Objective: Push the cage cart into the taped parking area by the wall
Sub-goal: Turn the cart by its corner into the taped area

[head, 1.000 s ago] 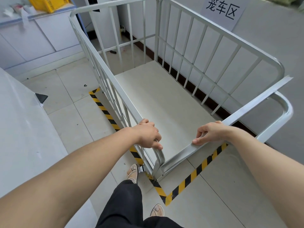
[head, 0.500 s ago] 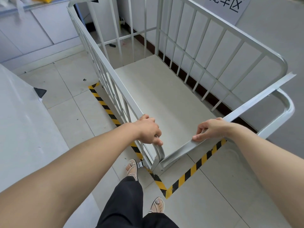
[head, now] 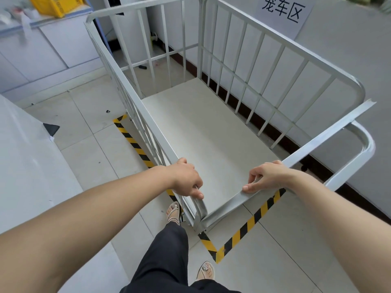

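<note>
White-painted cage cart is sitting almost wholly inside the yellow-black floor tape, its long side lying close along the wall. Compared with a second ago its near corner is barely creeping, so the push is probably finishing. Left hand is curling its grip over the side rail; right hand is pinching the front bar.

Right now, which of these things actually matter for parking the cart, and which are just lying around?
Part of the job:
cage cart
striped floor tape
left hand on the side rail
right hand on the end bar
wall sign

Just lying about:
yellow crate
small dark object on the floor
</note>
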